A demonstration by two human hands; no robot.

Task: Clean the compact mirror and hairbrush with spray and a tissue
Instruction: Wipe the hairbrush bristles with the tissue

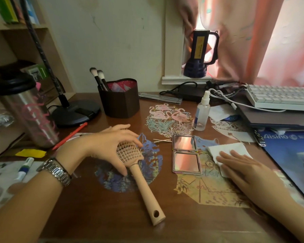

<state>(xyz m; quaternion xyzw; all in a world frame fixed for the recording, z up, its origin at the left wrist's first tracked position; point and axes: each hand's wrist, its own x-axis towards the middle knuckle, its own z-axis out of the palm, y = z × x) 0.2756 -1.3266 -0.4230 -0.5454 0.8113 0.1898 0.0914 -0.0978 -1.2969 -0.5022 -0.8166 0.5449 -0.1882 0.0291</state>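
Note:
A pale wooden hairbrush lies bristles-up on the desk, handle toward me. My left hand curves over its head, fingers touching the bristles and sides. To the right, the square compact mirror lies opened flat, both halves facing up. A white tissue rests right of the mirror; my right hand lies flat on it, fingers spread. The clear spray bottle stands upright behind the mirror, untouched.
A brown brush holder and a lamp base stand at the back. A steel tumbler is at the left, with a red pen beside it. A keyboard, cables and a blue mat are on the right. Hairpins lie by the mirror.

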